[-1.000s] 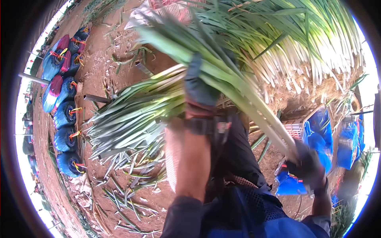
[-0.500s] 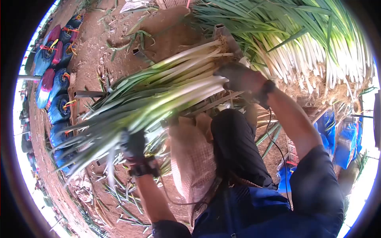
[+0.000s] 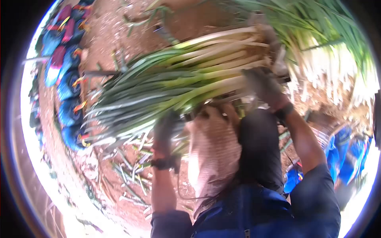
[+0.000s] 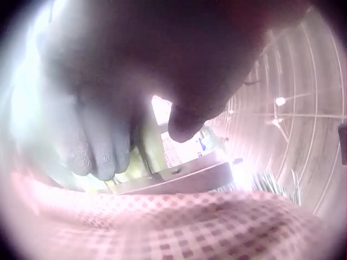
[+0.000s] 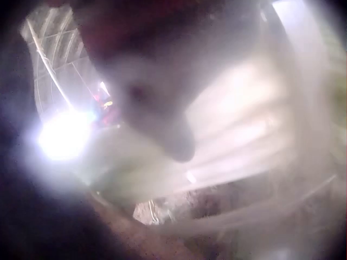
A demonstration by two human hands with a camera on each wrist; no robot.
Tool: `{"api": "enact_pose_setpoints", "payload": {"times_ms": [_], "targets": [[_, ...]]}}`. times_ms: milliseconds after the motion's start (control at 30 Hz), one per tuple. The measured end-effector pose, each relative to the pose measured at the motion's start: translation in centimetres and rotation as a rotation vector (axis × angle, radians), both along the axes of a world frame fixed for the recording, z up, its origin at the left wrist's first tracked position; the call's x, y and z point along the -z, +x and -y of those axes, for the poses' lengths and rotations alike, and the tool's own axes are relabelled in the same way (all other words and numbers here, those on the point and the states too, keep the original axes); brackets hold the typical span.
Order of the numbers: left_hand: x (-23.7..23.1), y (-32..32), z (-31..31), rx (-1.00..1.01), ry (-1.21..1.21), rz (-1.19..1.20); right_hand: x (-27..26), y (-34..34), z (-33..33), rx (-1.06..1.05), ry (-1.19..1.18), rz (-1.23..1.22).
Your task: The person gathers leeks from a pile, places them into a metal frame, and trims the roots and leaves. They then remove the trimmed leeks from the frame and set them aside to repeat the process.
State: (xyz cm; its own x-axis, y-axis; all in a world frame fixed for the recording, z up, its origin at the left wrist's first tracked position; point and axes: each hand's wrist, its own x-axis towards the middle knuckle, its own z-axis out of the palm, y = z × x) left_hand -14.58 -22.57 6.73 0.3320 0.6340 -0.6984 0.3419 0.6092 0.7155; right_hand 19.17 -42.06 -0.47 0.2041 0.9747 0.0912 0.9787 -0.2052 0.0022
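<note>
A thick layer of long green onions [image 3: 190,79] lies across a low rack, leaves to the left and white stems to the right. My gloved left hand [image 3: 168,127] touches the near edge of the leaves. In the left wrist view its fingers [image 4: 92,143] reach down over green stalks [image 4: 149,143], the thumb apart from them. My gloved right hand [image 3: 264,85] is on the white stems near the root end, blurred. Its thumb [image 5: 181,141] lies straight over pale stems [image 5: 238,130] in the right wrist view; its other fingers are hidden there.
A big heap of green onions [image 3: 317,59] stands at upper right. Blue and red tied bundles [image 3: 71,113] line the left side. A pink mesh sack [image 3: 214,146] sits by my knee [image 3: 260,139]. A metal bar [image 3: 101,73] juts out left; leaf scraps [image 3: 131,178] litter the ground.
A bunch of green onions held up in both hands has come down onto the layer on the rack. My left hand has moved from the leaf tips toward the middle of the near edge.
</note>
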Motion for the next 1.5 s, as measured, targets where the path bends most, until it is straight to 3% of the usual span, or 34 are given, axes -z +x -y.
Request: {"api": "enact_pose_setpoints", "payload": {"times_ms": [33,100,200,233,300,400,467,500,567,700,767,800,900,933,967,1000,1067,1133,1200,1300,1333,1433,1500], "targets": [[1.1,-1.1,0.0,-0.032,-0.009,-0.018,-0.6,-0.3,0.0,0.025,-0.044,0.080],[7.1,-6.8,-1.2,0.158,0.109,0.024,-0.9,-0.1,-0.3,-0.045,-0.100,0.102],[3.9,-7.4,-2.2,0.279,0.285,-0.257,-0.5,0.7,-0.5,-0.124,0.083,-0.064],[2.9,-7.4,-2.9,0.285,0.184,-0.498,-0.4,0.6,-0.5,-0.086,0.067,-0.124],[8.4,-12.2,-4.6,0.188,0.234,-0.462,-0.3,0.8,-0.3,-0.003,0.028,-0.236],[8.2,-13.5,-4.8,0.152,0.642,-0.243,0.0,0.9,-0.3,0.001,0.012,-0.232],[4.8,-13.4,-5.3,-0.491,0.173,0.244,0.0,0.9,-0.2,0.013,0.025,-0.240],[3.8,-13.6,-6.1,-0.640,0.166,0.209,0.1,0.9,-0.2,0.006,0.053,-0.228],[3.8,-14.2,-6.3,-0.567,0.362,0.315,-0.2,0.7,-0.4,-0.023,0.105,-0.217],[-2.1,-11.2,-9.1,-0.416,0.418,-0.306,-0.7,0.6,-0.7,0.017,0.094,-0.322],[-1.2,-12.7,-12.9,-0.230,0.541,-0.509,-0.6,1.0,-0.9,0.032,0.101,-0.350],[0.2,-14.2,-15.4,-0.094,0.637,-0.582,-0.7,1.0,-0.9,0.004,0.126,-0.331],[5.5,-21.7,-24.6,0.624,1.138,-0.723,-1.1,0.9,-0.8,0.015,0.121,-0.403],[6.2,-23.7,-27.3,0.779,1.252,-0.704,-1.3,0.8,-0.8,0.039,0.109,-0.449],[3.9,-22.9,-28.0,0.805,1.004,-0.754,-1.2,0.8,-0.7,0.041,0.120,-0.446],[-0.5,-20.4,-26.3,0.625,0.847,-0.852,-1.1,0.8,-0.6,0.038,0.131,-0.442],[-7.2,-20.3,-23.4,0.692,0.898,-1.061,-0.9,0.7,-0.7,0.042,0.131,-0.438],[-9.8,-26.3,-25.8,0.789,1.021,-1.219,-1.0,0.7,-0.7,0.060,0.115,-0.439],[-11.7,-28.6,-25.9,0.398,0.753,-1.123,-0.6,0.7,-0.8,0.063,0.131,-0.431],[-11.9,-33.1,-22.1,-0.303,0.616,-0.600,-0.6,0.5,-0.8,0.060,0.141,-0.432],[-10.4,-35.5,-20.1,-0.187,0.706,-0.710,-0.6,0.6,-0.8,0.062,0.146,-0.430],[0.0,-49.3,-14.1,0.236,0.964,-1.232,0.4,0.7,-0.6,0.065,0.160,-0.360],[1.6,-33.5,-6.4,-0.399,0.640,-0.561,0.9,0.7,-0.5,-0.003,0.227,-0.299]]}}
